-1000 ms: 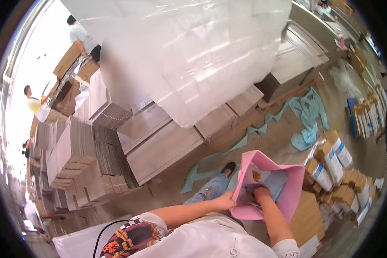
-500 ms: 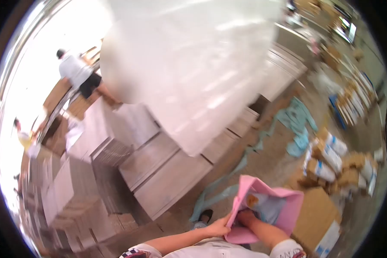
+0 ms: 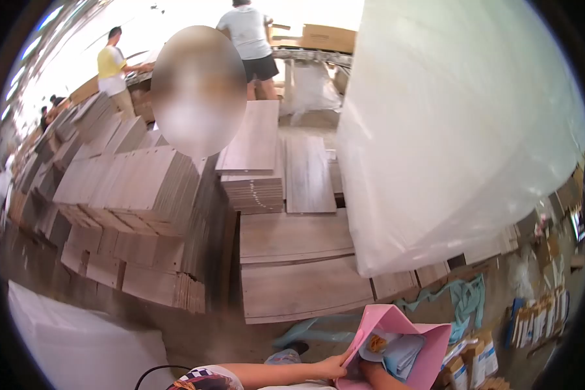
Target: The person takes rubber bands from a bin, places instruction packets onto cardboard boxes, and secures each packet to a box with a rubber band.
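Note:
A pink open-topped container (image 3: pixel 429 361), a bag or box, is at the bottom of the head view, tilted toward me. My left hand (image 3: pixel 335 366) is closed on its left edge. My right hand (image 3: pixel 372 374) reaches down inside, its fingers hidden by the container and the things in it. Next to that hand lie folded pale blue-grey pieces (image 3: pixel 402 356), perhaps packets or cloth. A small orange-brown item (image 3: pixel 376 342) sits at the far inner side, too small to name.
Stacks of wood-grain panels (image 3: pixel 299 286) stand ahead and left. A large plastic-wrapped block (image 3: pixel 448 143) rises right of centre; another white block (image 3: pixel 84 338) is lower left. Teal strapping (image 3: pixel 465 302) and cartons (image 3: pixel 478 361) lie right. People (image 3: pixel 248 42) stand at the back.
My view has swung left, so the wrapped block and panels appear farther right. The pink container sits lower in view. My left hand still grips its edge; my right hand is still inside.

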A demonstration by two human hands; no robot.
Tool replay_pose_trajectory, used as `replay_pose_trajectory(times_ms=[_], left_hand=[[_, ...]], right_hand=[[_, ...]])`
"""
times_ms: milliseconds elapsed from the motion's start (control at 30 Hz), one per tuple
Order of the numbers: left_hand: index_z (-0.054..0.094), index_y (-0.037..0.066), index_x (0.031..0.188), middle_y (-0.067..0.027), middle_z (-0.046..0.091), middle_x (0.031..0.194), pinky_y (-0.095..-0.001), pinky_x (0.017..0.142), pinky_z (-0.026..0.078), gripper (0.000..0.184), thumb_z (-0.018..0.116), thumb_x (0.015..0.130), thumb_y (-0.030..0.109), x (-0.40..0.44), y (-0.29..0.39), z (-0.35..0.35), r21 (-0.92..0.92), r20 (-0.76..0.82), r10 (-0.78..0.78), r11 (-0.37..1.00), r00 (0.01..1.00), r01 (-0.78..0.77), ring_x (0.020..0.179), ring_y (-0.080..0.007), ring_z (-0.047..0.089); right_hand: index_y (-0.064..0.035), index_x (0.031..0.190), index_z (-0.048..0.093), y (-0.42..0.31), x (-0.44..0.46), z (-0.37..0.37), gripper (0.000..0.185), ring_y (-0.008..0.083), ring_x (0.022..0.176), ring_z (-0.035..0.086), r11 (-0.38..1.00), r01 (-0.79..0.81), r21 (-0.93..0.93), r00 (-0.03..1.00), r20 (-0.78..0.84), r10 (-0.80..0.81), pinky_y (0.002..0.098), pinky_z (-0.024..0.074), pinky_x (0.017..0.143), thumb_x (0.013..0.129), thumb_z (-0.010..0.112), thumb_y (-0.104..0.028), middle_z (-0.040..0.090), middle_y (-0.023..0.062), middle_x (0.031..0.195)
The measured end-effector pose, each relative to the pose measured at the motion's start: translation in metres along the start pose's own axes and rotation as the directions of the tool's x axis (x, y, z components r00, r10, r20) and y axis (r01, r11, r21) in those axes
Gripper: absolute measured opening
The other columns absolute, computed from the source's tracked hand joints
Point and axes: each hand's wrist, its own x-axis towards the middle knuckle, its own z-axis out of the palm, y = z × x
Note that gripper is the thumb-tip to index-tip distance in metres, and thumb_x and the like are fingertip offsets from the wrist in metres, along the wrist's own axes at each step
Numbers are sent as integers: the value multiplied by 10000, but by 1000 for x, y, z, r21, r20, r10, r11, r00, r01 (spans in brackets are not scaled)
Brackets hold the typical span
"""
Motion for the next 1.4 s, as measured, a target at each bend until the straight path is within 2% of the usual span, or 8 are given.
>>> replay_pose_trajectory(times_ms=[267,400,533,600,833,1167,1267,1400], left_hand=[[162,169,1433,-219,573,1024,-369,582,550,797,508,720,88,-50,14,-55,-213,-140,-41,977,989,10,731,-280,633],[221,134,1419,-157,548,1132,-355,677,538,761,510,720,50,-51,-30,-80,-171,-276,16,983,961,-66,909,-251,595],[342,111,1361,-73,541,1127,-333,783,491,722,532,679,-25,-68,-19,-120,-328,-339,-93,944,936,-25,993,-211,540],[399,31,1281,-73,549,1064,-311,839,442,623,517,674,-43,-60,-26,-136,-334,-397,-122,942,910,-19,955,-188,536],[487,14,1140,-107,585,943,-324,607,502,471,544,672,0,-24,-51,-203,-411,-511,-285,909,811,60,809,-229,602],[493,40,1122,-117,580,988,-421,595,486,458,696,752,219,3,-68,-246,-133,-747,-243,967,619,219,781,-263,565],[475,-38,1170,-215,568,1026,-434,823,444,465,640,818,217,-3,-22,-187,921,-387,885,355,260,162,920,-389,541],[512,10,1193,-104,592,1065,-294,771,465,450,681,784,94,-21,36,10,393,46,254,884,966,-251,916,-173,569]], right_hand=[[-117,1031,635,-42,34,-91,291,330,946,604,999,19,-27,905,426,-6,437,455,863,835,454,-234,623,142,1064],[-79,912,675,-47,64,-100,245,348,870,617,916,-52,398,986,163,-15,430,480,755,818,534,-256,640,192,890],[-50,1078,618,-54,67,-152,302,163,625,597,512,-153,845,974,42,222,328,487,563,913,486,-266,636,117,735],[-14,1094,598,-55,67,-156,269,136,633,562,2,-139,990,940,132,314,267,471,562,927,480,-189,616,49,806],[17,1010,598,-52,49,-133,186,135,692,562,-758,169,630,888,238,395,259,491,577,912,511,-115,607,71,837],[-50,868,603,-71,-72,-81,184,105,688,546,-805,374,461,848,182,498,229,439,572,896,535,-219,580,32,804],[-53,867,606,-90,-124,-70,244,81,662,557,-620,308,722,734,234,638,223,454,553,909,525,-280,604,18,761],[-35,814,602,-124,-178,-37,271,182,595,558,-208,92,974,623,107,775,340,443,558,875,535,-291,607,86,688]])
